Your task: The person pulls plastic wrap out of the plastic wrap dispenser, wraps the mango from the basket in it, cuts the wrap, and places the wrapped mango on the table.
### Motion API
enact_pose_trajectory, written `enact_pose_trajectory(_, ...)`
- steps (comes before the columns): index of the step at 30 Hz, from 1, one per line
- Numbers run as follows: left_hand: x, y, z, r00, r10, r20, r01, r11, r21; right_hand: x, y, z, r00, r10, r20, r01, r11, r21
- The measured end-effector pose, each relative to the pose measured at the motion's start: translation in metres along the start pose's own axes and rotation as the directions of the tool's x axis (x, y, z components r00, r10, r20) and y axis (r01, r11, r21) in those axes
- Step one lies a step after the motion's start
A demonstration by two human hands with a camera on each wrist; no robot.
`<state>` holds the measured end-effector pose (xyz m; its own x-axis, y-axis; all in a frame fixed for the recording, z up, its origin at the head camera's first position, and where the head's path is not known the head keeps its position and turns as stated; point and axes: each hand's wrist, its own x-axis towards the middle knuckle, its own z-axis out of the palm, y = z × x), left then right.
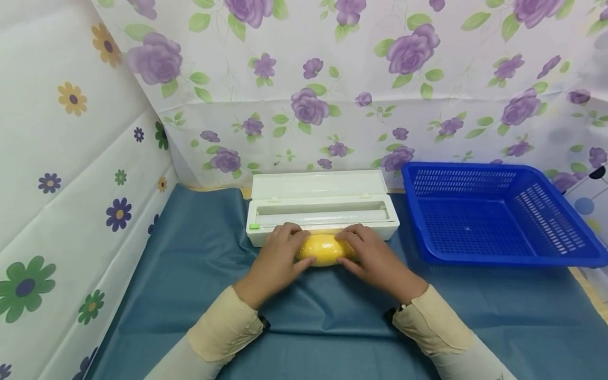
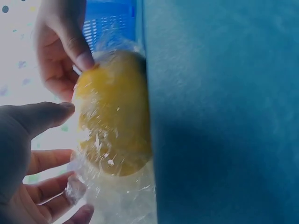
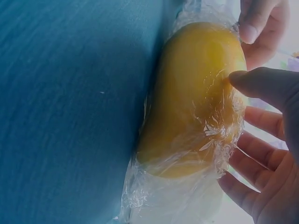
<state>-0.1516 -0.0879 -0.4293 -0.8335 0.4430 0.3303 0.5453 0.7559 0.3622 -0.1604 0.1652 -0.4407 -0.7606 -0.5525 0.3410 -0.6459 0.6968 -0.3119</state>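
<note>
A yellow mango (image 1: 324, 250) wrapped in clear cling film (image 2: 122, 200) lies on the blue-green cloth, just in front of a white cling film dispenser (image 1: 256, 235). My left hand (image 1: 279, 257) holds its left end, thumb on the near side and fingers on the far side. At the other end my right hand (image 1: 379, 259) grips it in the same way. Crinkled film bunches by the fingers in both wrist views, and loose film sticks out past the ends of the fruit.
The dispenser's lid (image 1: 319, 184) stands raised, with a film roll (image 1: 323, 217) inside. To the right sits a blue plastic basket (image 1: 420, 232). Flowered sheets hang behind and at the left. The cloth (image 1: 323, 353) is creased in front of the hands.
</note>
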Motion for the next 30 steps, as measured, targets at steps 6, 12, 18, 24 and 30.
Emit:
enact_pose_trajectory(6, 0.003, -0.007, -0.016, 0.999, -0.028, -0.036, 0.027, 0.999, -0.022, 0.000, -0.001, 0.000, 1.000, 0.005, 0.012, -0.005, 1.000, 0.005)
enact_pose_trajectory(12, 0.005, -0.023, -0.037, 0.992, -0.120, -0.040, 0.118, 0.991, -0.065, 0.001, -0.003, -0.001, 1.000, 0.011, 0.009, -0.011, 1.000, 0.013)
enact_pose_trajectory(18, 0.006, -0.041, -0.050, 0.984, -0.178, -0.002, 0.176, 0.977, -0.122, 0.002, -0.007, -0.001, 1.000, 0.013, -0.001, -0.013, 1.000, 0.021)
enact_pose_trajectory(24, 0.006, -0.053, -0.053, 0.972, -0.226, 0.058, 0.232, 0.960, -0.156, 0.007, -0.013, -0.002, 1.000, 0.000, -0.010, 0.000, 1.000, 0.028)
enact_pose_trajectory(30, 0.006, -0.061, -0.054, 0.963, -0.253, 0.096, 0.265, 0.951, -0.157, 0.019, -0.025, -0.001, 0.998, -0.060, -0.019, 0.061, 0.998, 0.024)
